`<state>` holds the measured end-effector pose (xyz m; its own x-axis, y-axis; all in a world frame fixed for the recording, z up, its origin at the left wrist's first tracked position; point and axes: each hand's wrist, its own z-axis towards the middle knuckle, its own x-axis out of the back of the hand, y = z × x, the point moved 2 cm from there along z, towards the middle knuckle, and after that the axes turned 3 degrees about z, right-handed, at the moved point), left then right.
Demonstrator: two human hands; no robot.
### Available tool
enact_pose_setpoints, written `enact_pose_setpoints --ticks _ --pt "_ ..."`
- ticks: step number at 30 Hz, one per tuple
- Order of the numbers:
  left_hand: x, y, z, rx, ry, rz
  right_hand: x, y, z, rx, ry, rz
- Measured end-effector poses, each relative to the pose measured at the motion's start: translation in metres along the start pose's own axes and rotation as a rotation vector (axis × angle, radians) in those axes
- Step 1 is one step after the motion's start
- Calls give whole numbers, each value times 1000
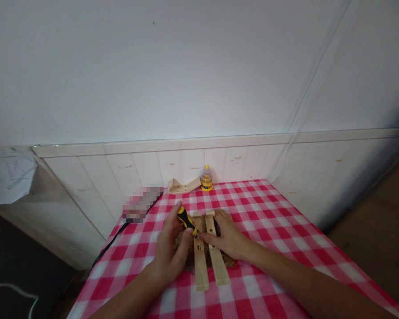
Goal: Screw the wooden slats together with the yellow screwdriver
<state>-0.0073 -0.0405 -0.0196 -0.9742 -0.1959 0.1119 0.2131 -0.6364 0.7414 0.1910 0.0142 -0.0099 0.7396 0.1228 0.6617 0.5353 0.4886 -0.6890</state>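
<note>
Between the thumb and fingers of my left hand (173,248) is a yellow and black screwdriver (186,220), tilted, its lower end over a screw in the left wooden strip (200,266). My right hand (228,235) lies across the right wooden strip (218,263), its thumb reaching toward the left one and its fingers curled over the far side. Dark screw heads show in both strips, and each has a small block at its far end. Under the strips rests a brownish piece (231,261), mostly hidden, whose kind I cannot make out.
A red-and-white checked cloth (259,208) covers the table. By the wall stand a curved wooden piece with holes (184,188) and a yellow-capped clear screwdriver-bit container (206,179). At the left edge lies a blurred-out object (141,204) with a black cord (111,241).
</note>
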Motion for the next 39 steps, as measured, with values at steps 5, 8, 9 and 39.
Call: enact_pose_setpoints --ticks 5,8,9,39 --pt "-6 -2 5 62 79 -64 0 1 0 5 -2 10" --pt "-6 -3 7 90 101 -6 0 1 -1 20 5 21" --pt "-6 -3 7 91 102 1 0 2 -1 24 5 25" --pt "3 -15 11 -86 83 311 0 1 0 -10 -32 31"
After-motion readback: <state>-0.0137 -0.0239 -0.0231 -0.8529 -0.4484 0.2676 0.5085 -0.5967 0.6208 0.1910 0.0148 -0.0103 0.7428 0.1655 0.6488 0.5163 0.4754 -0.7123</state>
